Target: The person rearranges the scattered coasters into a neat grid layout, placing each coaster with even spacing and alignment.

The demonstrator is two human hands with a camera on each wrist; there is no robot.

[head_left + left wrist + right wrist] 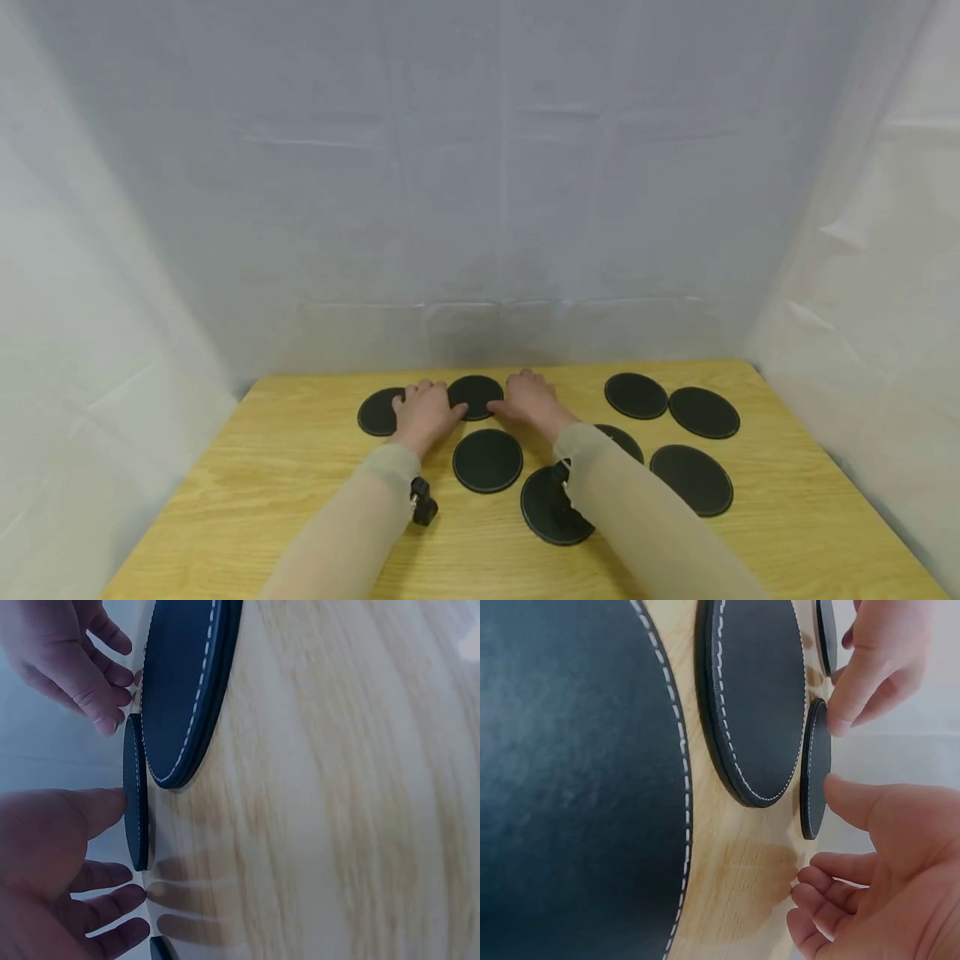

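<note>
Several black round coasters with white stitching lie on a wooden table (300,467). My left hand (423,411) and right hand (528,400) rest at the far middle, on either side of one coaster (476,393). In the left wrist view my left thumb (101,810) touches that coaster's edge (136,802), with the fingers spread flat over the table. In the right wrist view my right thumb (855,799) sits against the same coaster (815,769), fingers loosely extended. Another coaster (377,412) lies partly under my left hand. Neither hand holds anything.
A coaster (487,460) lies just in front of the hands and another (551,508) sits under my right forearm. More coasters lie at the right (636,395) (703,412) (692,478). White sheeting (480,208) walls in the table on three sides.
</note>
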